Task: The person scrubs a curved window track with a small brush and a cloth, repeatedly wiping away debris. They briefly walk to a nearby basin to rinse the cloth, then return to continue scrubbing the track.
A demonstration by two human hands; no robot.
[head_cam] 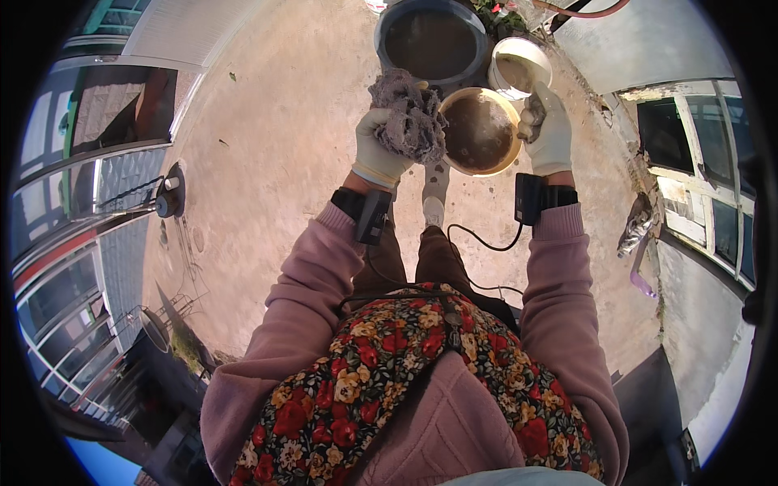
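My left hand point(380, 146), in a pale, wet-looking glove, grips a bunched grey shaggy rag point(408, 118), possibly a mop head. The rag hangs at the left side of a yellowish bucket point(473, 172) of murky brown water. Across that bucket, on its right, my right hand point(549, 130) is curled into a fist. Its glove has dark, dirty fingers, and nothing shows in its grip. Just beyond the right hand stands a white bucket point(538, 56) with cloudy water. Behind the rag is a large dark basin point(380, 45) of dark water.
Black cables point(486, 244) run from the devices on my wrists. A potted plant point(501, 17) and a reddish hose point(583, 13) are at the top. A wall with a weathered window frame point(687, 121) stands right. A bundle point(635, 225) lies at its foot.
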